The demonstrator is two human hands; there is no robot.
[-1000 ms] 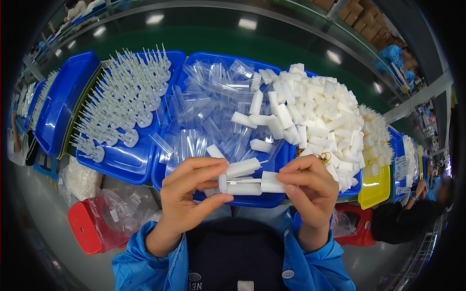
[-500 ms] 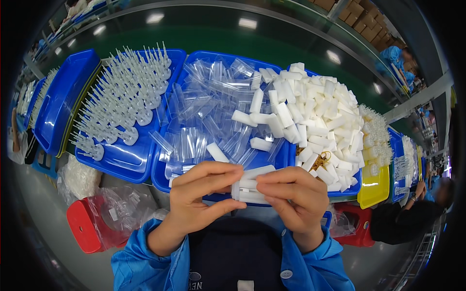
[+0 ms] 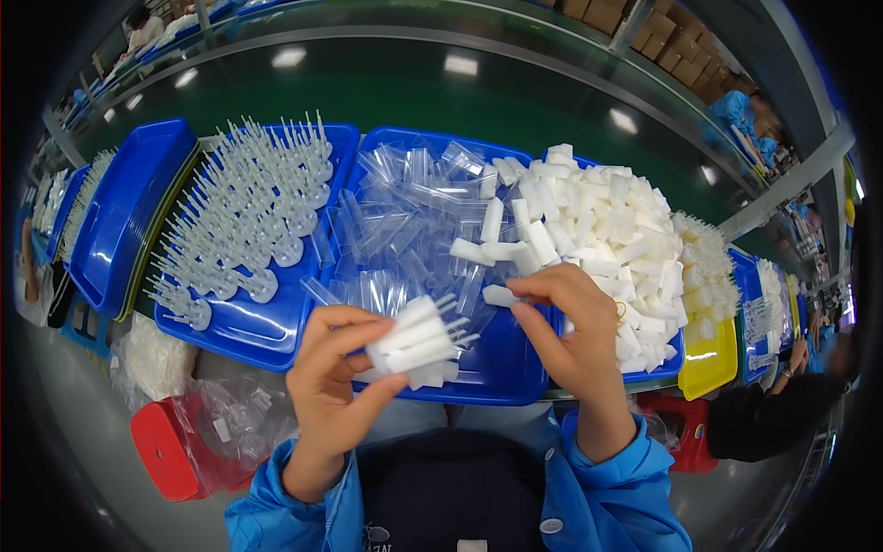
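My left hand (image 3: 329, 377) grips a pronged plastic piece (image 3: 418, 339) by its base. White foam blocks sit around its prongs, and several thin clear tips stick out to the right. Slight motion blurs it. With thumb and fingertips my right hand (image 3: 578, 333) pinches one white foam block (image 3: 498, 295) over the blue tray of clear plastic sleeves (image 3: 405, 216). To the right of that hand lies a big heap of white foam blocks (image 3: 598, 216). More pronged pieces (image 3: 244, 212) stand upright in the left blue tray (image 3: 230, 331).
Stacked blue trays (image 3: 129, 216) stand at the far left. A yellow tray (image 3: 710, 354) with pronged pieces is at the right. Red stools (image 3: 164, 451) flank me below. A green conveyor (image 3: 386, 92) runs behind the trays. Other people work at the right edge.
My hands have moved apart. The left has shifted left and down with the pronged piece; the right has let go of it and now pinches a foam block from the sleeve tray.
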